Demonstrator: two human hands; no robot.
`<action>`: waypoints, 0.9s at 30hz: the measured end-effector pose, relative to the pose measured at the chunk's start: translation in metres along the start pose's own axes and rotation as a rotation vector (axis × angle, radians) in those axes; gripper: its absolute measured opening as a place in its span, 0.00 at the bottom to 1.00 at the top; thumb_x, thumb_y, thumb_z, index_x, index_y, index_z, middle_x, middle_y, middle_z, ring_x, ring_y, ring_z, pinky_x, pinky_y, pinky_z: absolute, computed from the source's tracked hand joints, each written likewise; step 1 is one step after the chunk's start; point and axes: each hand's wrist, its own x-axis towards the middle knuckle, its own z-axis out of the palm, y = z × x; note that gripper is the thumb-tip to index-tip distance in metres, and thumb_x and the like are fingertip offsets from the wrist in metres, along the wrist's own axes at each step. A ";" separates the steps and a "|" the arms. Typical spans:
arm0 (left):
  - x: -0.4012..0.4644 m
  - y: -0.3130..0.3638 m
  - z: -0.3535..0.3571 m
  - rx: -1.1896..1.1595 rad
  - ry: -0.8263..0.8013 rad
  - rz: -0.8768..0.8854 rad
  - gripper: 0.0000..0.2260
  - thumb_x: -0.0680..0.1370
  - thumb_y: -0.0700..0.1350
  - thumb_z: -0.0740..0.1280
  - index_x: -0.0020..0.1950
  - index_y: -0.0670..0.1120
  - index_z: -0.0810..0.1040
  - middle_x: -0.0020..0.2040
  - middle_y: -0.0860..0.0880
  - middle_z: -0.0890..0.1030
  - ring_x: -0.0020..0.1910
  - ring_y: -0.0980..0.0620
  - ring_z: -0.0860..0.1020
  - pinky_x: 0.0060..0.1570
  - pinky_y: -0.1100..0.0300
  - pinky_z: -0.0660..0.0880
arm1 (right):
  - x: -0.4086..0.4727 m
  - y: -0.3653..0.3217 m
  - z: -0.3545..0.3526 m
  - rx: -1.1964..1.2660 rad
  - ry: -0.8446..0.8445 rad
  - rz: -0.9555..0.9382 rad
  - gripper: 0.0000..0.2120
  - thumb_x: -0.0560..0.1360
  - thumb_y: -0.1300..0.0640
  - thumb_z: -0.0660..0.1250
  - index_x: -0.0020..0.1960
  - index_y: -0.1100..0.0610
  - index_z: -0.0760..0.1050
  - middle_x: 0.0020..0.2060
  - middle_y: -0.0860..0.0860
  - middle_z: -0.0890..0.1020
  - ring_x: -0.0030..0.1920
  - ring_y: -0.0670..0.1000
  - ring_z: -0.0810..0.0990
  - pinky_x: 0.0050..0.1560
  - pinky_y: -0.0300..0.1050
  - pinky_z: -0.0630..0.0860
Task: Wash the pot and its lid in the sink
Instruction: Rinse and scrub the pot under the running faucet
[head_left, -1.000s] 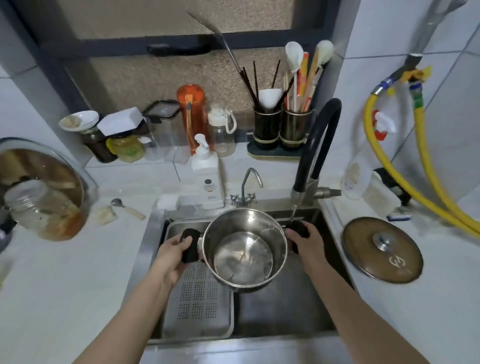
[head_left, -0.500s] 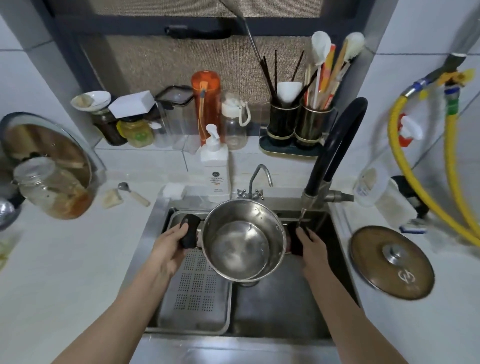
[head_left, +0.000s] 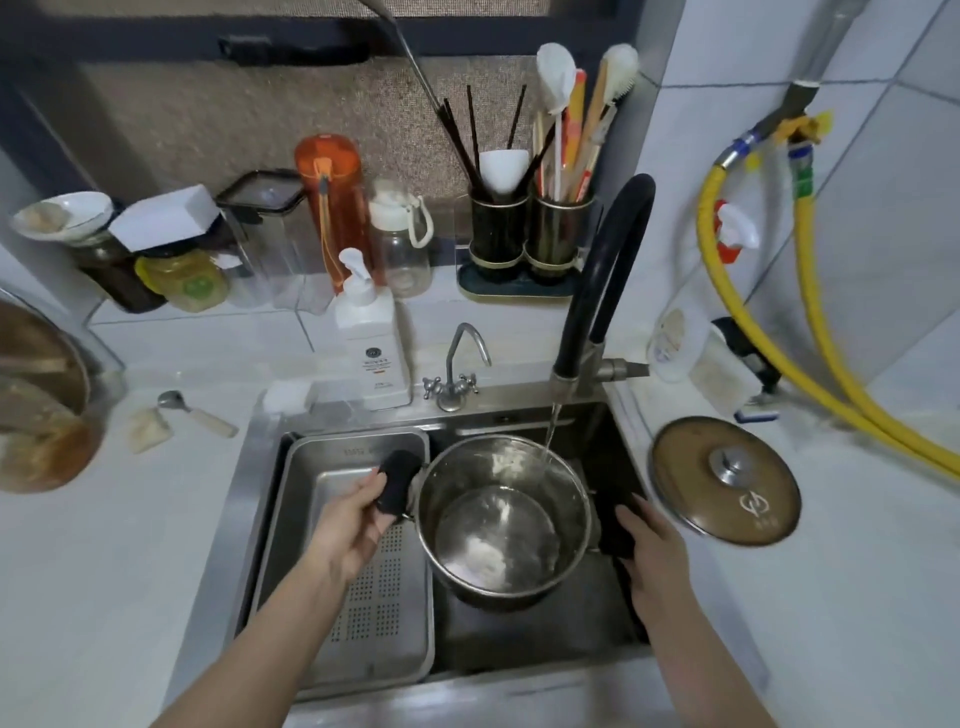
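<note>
- Head view: water now runs from the black tap (head_left: 602, 270) into the pot (head_left: 501, 519), which sat dry under it earlier.
- Left hand (head_left: 348, 525) and right hand (head_left: 649, 551) each grip 1 black pot handle over the sink (head_left: 519, 639).
- Lid (head_left: 727, 480) lies on the bench (head_left: 857, 597), right of the sink.

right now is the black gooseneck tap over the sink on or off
On. A thin stream of water falls from the black gooseneck tap into the round steel pot, which the left hand and right hand hold by its black handles.

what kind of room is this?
Most likely a home kitchen: a steel sink with a running black faucet, utensil holders on the tiled counter, and a pot held under the water.
</note>
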 end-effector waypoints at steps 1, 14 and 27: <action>0.001 0.006 0.001 -0.020 0.016 0.020 0.08 0.79 0.36 0.59 0.54 0.36 0.76 0.36 0.44 0.85 0.32 0.53 0.83 0.35 0.61 0.81 | 0.000 -0.002 0.006 0.011 -0.013 -0.001 0.18 0.73 0.60 0.68 0.63 0.51 0.74 0.61 0.58 0.79 0.62 0.59 0.76 0.66 0.61 0.70; 0.011 -0.024 0.037 0.226 0.054 -0.087 0.15 0.78 0.36 0.62 0.64 0.35 0.73 0.53 0.34 0.80 0.33 0.46 0.83 0.27 0.57 0.81 | -0.042 -0.024 -0.032 0.098 0.203 -0.003 0.08 0.77 0.63 0.64 0.55 0.57 0.77 0.41 0.55 0.81 0.42 0.54 0.80 0.39 0.46 0.78; 0.010 -0.004 0.071 0.309 0.061 0.012 0.15 0.77 0.35 0.64 0.64 0.37 0.74 0.42 0.38 0.80 0.23 0.49 0.81 0.23 0.56 0.79 | -0.018 -0.031 -0.029 0.167 0.265 0.037 0.12 0.77 0.63 0.63 0.60 0.61 0.75 0.42 0.55 0.79 0.39 0.51 0.77 0.38 0.44 0.76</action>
